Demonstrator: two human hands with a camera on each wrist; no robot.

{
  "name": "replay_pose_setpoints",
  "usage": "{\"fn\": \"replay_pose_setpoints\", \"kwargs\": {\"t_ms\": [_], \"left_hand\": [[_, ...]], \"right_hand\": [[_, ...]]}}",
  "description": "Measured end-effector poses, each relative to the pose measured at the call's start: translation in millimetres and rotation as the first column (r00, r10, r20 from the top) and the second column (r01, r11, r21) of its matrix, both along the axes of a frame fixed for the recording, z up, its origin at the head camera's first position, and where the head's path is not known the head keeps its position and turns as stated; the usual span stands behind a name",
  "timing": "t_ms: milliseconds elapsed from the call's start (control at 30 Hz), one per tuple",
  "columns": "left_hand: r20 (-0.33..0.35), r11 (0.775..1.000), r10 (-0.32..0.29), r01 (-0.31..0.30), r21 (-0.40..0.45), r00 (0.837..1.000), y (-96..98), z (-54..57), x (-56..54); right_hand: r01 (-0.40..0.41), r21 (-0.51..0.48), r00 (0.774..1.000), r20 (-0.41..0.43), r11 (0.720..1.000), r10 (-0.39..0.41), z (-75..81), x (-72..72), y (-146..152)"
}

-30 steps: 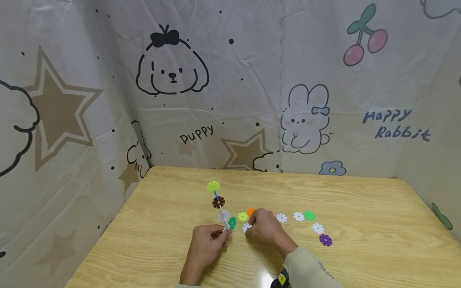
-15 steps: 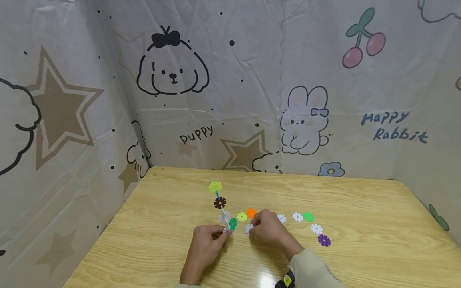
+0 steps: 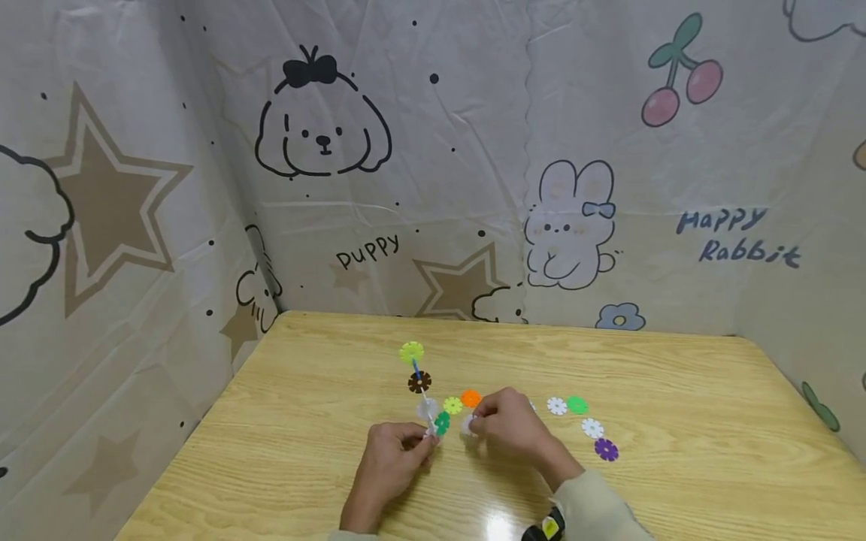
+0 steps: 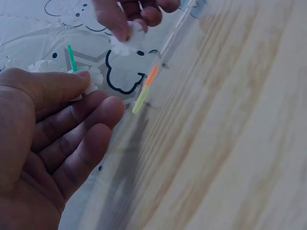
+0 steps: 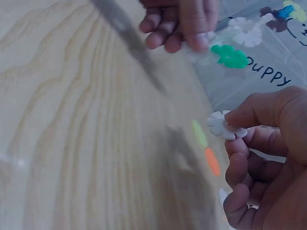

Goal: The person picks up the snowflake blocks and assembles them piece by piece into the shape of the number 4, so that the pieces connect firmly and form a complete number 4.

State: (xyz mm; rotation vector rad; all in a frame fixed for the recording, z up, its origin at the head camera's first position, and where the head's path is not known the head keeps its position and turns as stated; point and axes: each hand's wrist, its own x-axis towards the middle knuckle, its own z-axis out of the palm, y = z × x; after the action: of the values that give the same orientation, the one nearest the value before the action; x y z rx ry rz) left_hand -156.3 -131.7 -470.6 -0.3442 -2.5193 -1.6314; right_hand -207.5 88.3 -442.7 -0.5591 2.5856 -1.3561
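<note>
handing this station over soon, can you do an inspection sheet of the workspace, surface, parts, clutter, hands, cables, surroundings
Surface: light brown wood-grain table, shiny where light falls near the person.
Job's things: raised chain of round, notched, plastic-looking discs in yellow-green, blue, brown, white and green; single white, notched, plastic-looking disc, apart from the chain.
Clutter: nothing seen beyond more round, notched discs on the table: yellow-green disc, orange disc, bright green disc, purple disc, white discs.
Hands: left hand pinches the chain's near end; right hand pinches the single white disc.
Cables: nothing seen.
Surroundings: pale fabric curtains printed with cartoon animals, stars and lettering.
</note>
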Motion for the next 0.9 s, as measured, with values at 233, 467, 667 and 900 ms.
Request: {"fn": "replay_pose_setpoints", "kwargs": {"t_ms": [233,467,667,900], "left_hand": [[0.010,0.999,-0.041,0.042,-0.018,0.999,0.7,-0.6,2.1],[0.020,0.997,-0.082,0.083,-0.011,0.996,2.9,0.3,0.8],[0.032,0.995,-0.099,0.099,-0.004,0.995,5.8,-0.2,1.2],[0.042,0.994,-0.107,0.107,0.003,0.993,7.6,0.5,2.0]], "right_hand": [[-0.021,-0.072,1.000,-0.024,0.997,0.019,8.5,2.1,3.7],[-0.010,-0.110,1.000,-0.006,0.994,0.010,15.5,1.4,6.0],[-0.019,-0.154,1.000,-0.001,0.988,0.019,20.3,1.9,7.3],[-0.065,-0.134,0.998,-0.016,0.989,0.063,22.6,2.2,8.6]]}}
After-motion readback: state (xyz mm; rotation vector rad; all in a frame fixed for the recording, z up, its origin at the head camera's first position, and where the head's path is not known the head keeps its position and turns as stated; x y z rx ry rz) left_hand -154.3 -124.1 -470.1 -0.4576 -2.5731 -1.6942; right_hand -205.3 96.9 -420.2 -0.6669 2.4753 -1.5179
